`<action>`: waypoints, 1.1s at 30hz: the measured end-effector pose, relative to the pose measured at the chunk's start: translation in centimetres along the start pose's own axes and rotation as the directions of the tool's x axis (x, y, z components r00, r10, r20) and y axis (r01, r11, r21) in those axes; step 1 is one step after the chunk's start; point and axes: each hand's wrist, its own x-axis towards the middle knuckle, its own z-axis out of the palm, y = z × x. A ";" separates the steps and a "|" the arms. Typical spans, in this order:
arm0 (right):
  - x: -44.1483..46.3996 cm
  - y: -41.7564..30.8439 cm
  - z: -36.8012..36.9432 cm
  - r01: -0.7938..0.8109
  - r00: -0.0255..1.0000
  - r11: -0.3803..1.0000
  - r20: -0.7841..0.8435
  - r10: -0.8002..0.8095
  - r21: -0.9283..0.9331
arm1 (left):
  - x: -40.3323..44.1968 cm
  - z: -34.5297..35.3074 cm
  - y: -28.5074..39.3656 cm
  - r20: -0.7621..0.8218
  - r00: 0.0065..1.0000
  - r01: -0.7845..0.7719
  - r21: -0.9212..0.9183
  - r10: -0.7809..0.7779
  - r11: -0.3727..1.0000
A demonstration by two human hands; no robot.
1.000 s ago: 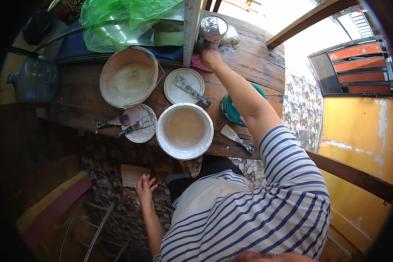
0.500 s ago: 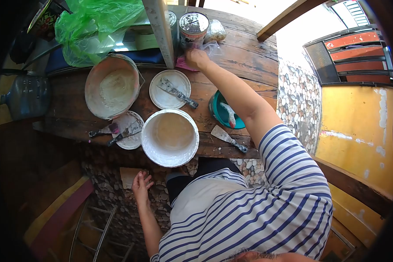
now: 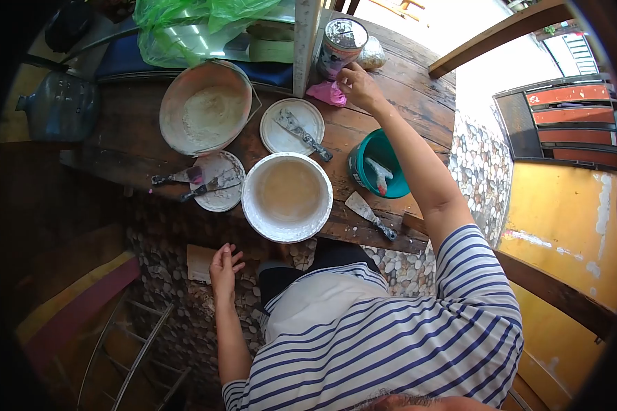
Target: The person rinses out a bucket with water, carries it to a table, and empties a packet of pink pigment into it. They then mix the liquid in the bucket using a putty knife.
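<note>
My right hand [image 3: 358, 88] reaches to the back of the wooden table, beside a paint-marked can [image 3: 343, 42] and a crumpled pink plastic bag [image 3: 328, 94]. Its fingers are bent but apart, and I see nothing held in them. My left hand [image 3: 225, 269] hangs below the table's front edge with spread fingers and holds nothing. A white bucket [image 3: 288, 197] with a pale layer inside stands at the front edge. Behind it a putty knife [image 3: 301, 134] lies on a white lid [image 3: 274, 142].
A larger bucket [image 3: 206, 109] holds pale powder. Two scrapers rest on another lid [image 3: 219, 198]. A teal bucket [image 3: 358, 164] contains a whitish tool [image 3: 379, 175]. Another scraper [image 3: 371, 216] lies near the front edge. A post [image 3: 306, 48] rises behind; a ladder-like metal frame [image 3: 140, 349] stands lower left.
My right hand has lifted off the pink bag and drawn slightly right, so more of the bag shows. The camera view has shifted. My left hand stays low with its fingers spread.
</note>
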 end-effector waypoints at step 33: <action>-17.9 -32.2 -21.5 -0.057 0.995 0.742 -0.025 0.099 0.668 | -10.0 13.0 18.9 0.776 0.024 -0.950 -0.179 0.630 0.257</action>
